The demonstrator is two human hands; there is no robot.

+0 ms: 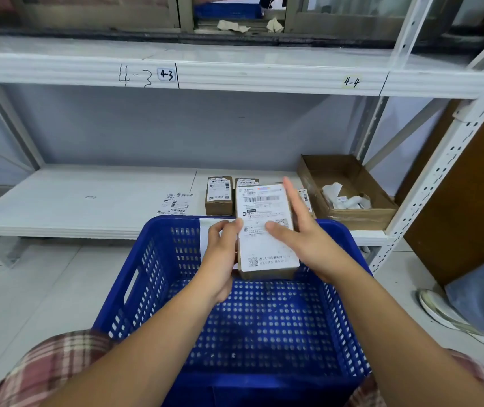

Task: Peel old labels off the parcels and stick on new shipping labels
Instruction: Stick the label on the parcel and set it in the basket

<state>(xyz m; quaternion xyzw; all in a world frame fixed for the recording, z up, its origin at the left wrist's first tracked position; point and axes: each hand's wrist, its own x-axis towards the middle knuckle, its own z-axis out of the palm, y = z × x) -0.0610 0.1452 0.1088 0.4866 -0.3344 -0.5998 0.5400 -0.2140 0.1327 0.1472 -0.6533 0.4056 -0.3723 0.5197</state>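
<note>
Left hand (221,254) grips the left side of a small brown cardboard parcel (267,274), held in the air over the far rim of a blue perforated plastic crate (135,289). Its fingers are curled round the edge, w/ a fingertip on the white printed shipping label (264,207) covering the top face. Right hand (302,239) has fingers straight & spread, thumb pressing the label mid-way, the rest running up along the right edge. Could be smoothing down or feeling for a corner; can't tell which.

Risks: if the label is fresh, uneven thumb pressure could trap a crease across the barcode, so it won't scan. If it's an old one, a fast peel prob tears it & leaves scraps. The grip is on one edge only, so a hard push may tip the parcel into the crate.

Writing: the white metal shelf beam (234,79) is hand-marked "4-3" w/ a "4-3" sticker (166,74) beside it, and a "4-4" tag (351,82) further right. The label shows a barcode, QR codes & Chinese print too small to read; approx "A1" mid-label.
</note>
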